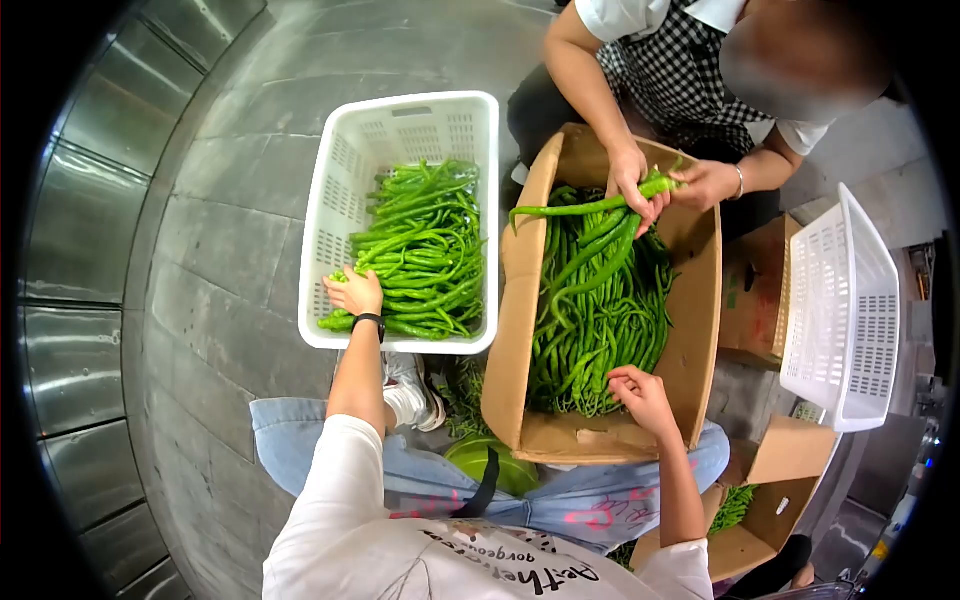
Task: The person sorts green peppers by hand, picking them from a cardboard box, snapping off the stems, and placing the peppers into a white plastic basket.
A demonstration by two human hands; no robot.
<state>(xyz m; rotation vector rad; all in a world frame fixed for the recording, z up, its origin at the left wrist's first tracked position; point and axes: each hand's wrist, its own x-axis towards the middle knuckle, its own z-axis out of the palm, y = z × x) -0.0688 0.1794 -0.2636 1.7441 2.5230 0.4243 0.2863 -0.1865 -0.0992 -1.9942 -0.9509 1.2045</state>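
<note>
My left hand [356, 292] lies at the lower left of a white plastic basket [312, 235]. Its fingers are spread against the stem ends of long green chili peppers [425, 245] heaped inside. Over the near right part of a cardboard box [708, 300], my right hand [643, 398] is closed, fingertips curled together beside the green chili peppers [610, 340] in that box. Whatever those fingertips may hold is hidden. Across the box a co-worker's hands [640, 185] grip a bunch of long green peppers [605, 235].
A co-worker in a checked apron [690, 75] sits behind the box. On the right stands another white basket [845, 310] beside a cardboard carton [755, 285]. An open carton [755, 520] with peppers is at lower right. A green basin [490, 462] sits between my legs.
</note>
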